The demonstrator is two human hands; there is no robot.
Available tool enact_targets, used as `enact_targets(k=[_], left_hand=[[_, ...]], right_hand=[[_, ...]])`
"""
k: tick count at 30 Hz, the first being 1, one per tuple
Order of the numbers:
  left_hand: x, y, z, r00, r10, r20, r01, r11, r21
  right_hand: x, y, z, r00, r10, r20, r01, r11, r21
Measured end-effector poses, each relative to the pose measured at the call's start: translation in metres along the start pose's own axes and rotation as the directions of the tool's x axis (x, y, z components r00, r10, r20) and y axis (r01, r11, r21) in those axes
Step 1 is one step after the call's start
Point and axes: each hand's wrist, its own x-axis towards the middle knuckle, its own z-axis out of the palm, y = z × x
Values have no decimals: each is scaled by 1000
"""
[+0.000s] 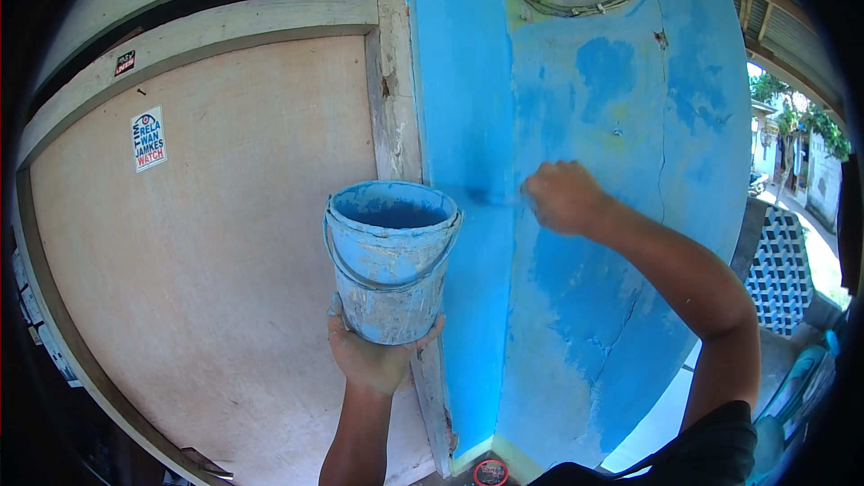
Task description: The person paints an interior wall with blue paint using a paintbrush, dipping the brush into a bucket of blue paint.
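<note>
My left hand (373, 355) holds up a paint-smeared bucket (391, 292) from below, its fingers spread around the base. Blue paint (396, 213) shows inside, and the wire handle hangs down the front. To the right, my right hand (567, 198) is closed around a paintbrush (490, 197), which is blurred by motion and partly lost against the blue. The brush head is at the light blue strip of wall (463, 81) beside the door frame; whether it touches the surface I cannot tell.
A pale wooden door panel (243, 243) with stickers fills the left. The larger wall (576, 288) has patchy blue paint and cracks. Coiled cable (576, 11) hangs above. A red-rimmed round object (490, 472) lies at the wall's foot. Patterned blocks (781, 261) stand at right.
</note>
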Motion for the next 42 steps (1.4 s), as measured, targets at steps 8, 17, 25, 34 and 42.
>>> enact_targets(k=[8, 17, 25, 34, 42], left_hand=[[3, -13, -6, 1000, 4, 26, -5, 999, 54], [9, -12, -18, 1000, 1, 20, 1, 998, -61], [8, -17, -23, 998, -19, 65, 21, 999, -31], [10, -21, -39, 999, -18, 45, 17, 1000, 7], [1, -20, -37, 995, -12, 94, 20, 997, -76]], right_hand=[[75, 64, 17, 813, 316, -489, -321, 944, 76], [9, 26, 16, 979, 131, -157, -123, 991, 57], [55, 54, 18, 830, 335, -445, -333, 939, 86], [-48, -7, 102, 998, 52, -32, -50, 997, 65], [5, 15, 42, 813, 420, -403, -383, 907, 172]])
